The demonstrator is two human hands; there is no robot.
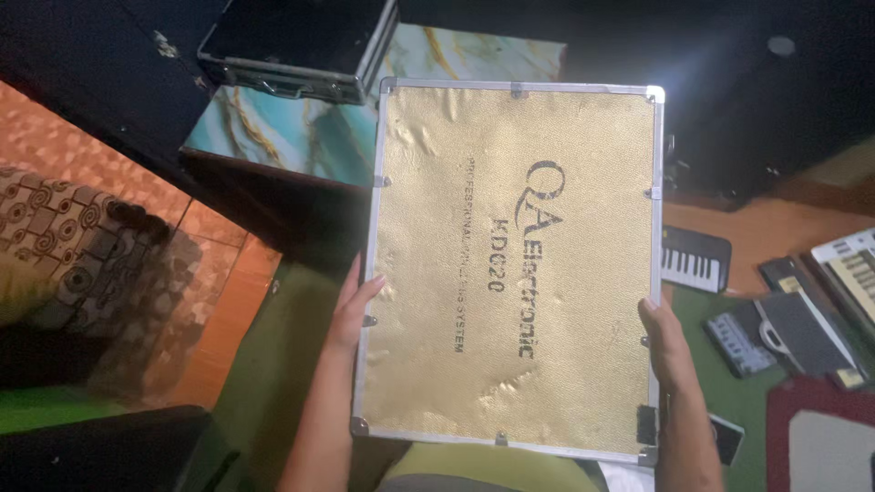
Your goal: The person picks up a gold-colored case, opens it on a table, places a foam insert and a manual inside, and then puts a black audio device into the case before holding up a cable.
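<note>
A flat rectangular case with a dimpled gold face and a silver metal frame (515, 264) hangs in the air between the person's two hands, its face turned up toward them and dark lettering running along its length. The left hand (351, 305) grips the left metal edge near the lower half, thumb lying over the rim onto the gold surface. The right hand (663, 342) clasps the opposite edge at about the same height, thumb on the rim, fingers hidden behind.

Beyond the left hand, past the case's far corner, a small table with a teal marbled top (292, 128) carries a black hard case with metal trim (296, 46), which sits close to the gold case's upper edge. To the outside of the right hand, a small black keyboard with white keys (694, 258) and several dark flat devices (775, 333) crowd the green floor covering (264, 383). Left of the left hand, orange tiled floor (219, 301) lies open.
</note>
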